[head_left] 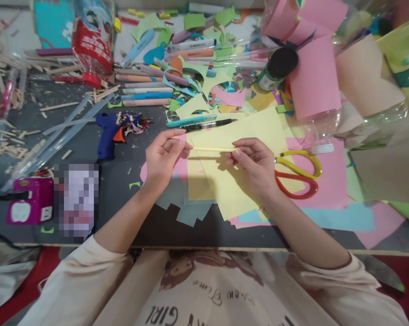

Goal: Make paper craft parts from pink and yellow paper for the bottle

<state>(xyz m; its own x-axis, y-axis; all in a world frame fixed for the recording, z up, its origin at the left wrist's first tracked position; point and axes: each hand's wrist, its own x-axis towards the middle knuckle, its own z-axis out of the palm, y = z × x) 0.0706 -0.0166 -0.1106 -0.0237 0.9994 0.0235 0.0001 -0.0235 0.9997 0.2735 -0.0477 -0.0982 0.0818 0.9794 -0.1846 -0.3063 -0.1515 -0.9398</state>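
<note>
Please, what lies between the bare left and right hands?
The head view shows a thin, pale yellow strip, apparently paper, reaching from left hand to right hand.

From the person's head, the single view looks forward and steeply down over the near edge of the bench (119, 174), close enough for the shirt (224, 296) to fill the bottom, centred on the left hand (163, 156) and right hand (255, 165).

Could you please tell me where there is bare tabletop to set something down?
Mostly bare tabletop lies between the blue glue gun and the left hand, with tiny scraps. A narrower strip runs between the grey paper and the table's front edge. It is crowded behind, with markers and paper offcuts, and at right, around the scissors.
</note>
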